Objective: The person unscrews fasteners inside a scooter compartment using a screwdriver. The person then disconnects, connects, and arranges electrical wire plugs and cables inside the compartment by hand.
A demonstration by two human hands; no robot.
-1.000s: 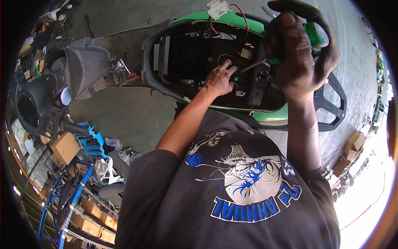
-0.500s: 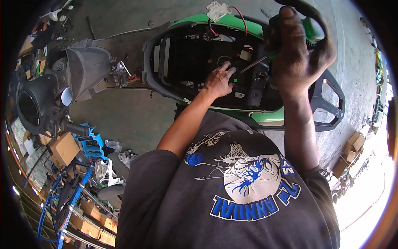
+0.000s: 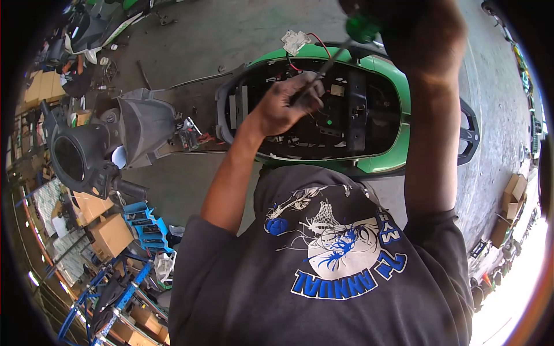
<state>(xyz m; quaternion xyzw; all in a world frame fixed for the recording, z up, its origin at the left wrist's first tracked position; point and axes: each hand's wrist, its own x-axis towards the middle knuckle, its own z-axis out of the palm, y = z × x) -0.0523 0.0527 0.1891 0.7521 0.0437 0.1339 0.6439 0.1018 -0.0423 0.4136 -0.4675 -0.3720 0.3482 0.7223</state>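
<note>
My right hand [image 3: 433, 49], high at the upper right and partly in dark shadow, is wrapped round the green handle of a long screwdriver [image 3: 362, 29]. The shaft slants down and left to my left hand [image 3: 284, 106]. There my fingers are curled closed about its lower end, so the tip is hidden. Both hands are above the open seat compartment of a green scooter [image 3: 398, 95]. Inside the dark compartment are a black cross bracket [image 3: 357, 109], a small pale block [image 3: 337, 90] and a green dot.
A white connector [image 3: 295, 42] on a red wire lies at the compartment's far edge. Left are the scooter's grey front panel [image 3: 147, 121] and handlebar, with tools on the footboard [image 3: 189, 135]. Cardboard boxes [image 3: 112, 235], a blue crate [image 3: 149, 226] and blue shelving stand at lower left.
My left hand has lifted from inside the compartment, moved left and closed about the screwdriver's lower end. The screwdriver has swung up and left with my right hand. The camera view has shifted.
</note>
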